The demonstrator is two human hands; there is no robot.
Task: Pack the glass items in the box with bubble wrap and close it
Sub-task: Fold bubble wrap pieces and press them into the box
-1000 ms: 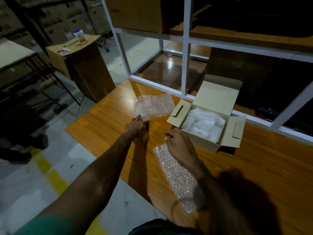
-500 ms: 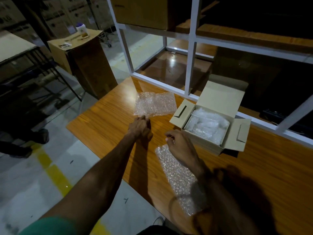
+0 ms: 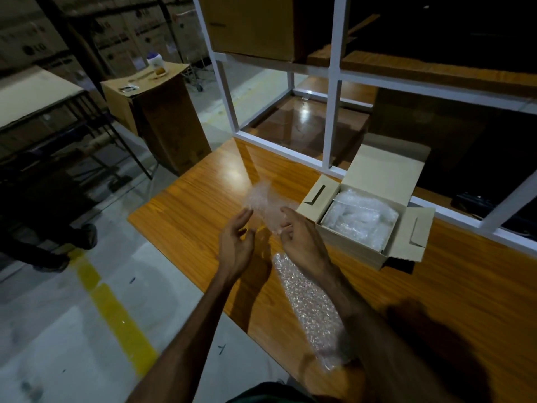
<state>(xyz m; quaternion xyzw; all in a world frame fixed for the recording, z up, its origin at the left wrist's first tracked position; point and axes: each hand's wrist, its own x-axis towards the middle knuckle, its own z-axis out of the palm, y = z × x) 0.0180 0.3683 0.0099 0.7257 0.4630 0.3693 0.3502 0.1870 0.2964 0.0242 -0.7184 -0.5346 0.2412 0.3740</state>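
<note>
Wooden desk, left edge running diagonally beside bare concrete floor with a yellow line. Cardboard box sits near the desk's far edge, all flaps open, back flap upright against a white frame that lines that far edge. Box interior filled with bubble-wrapped items; glass itself not discernible through the wrap.

Both hands raised above the desk, just left of the box. Blurred sheet of bubble wrap between them. Left hand: fingers half-curled at the sheet's lower left edge; cannot tell if it grips. Right hand: fingers curled onto the sheet's near right edge, appears to hold it.

Second bubble wrap strip lies flat on the desk under the right forearm, reaching toward the near edge.

Desk surface right of the forearm in shadow. Off the desk, far left: tall carton with a small bottle on top; a person's shoes on the floor.
</note>
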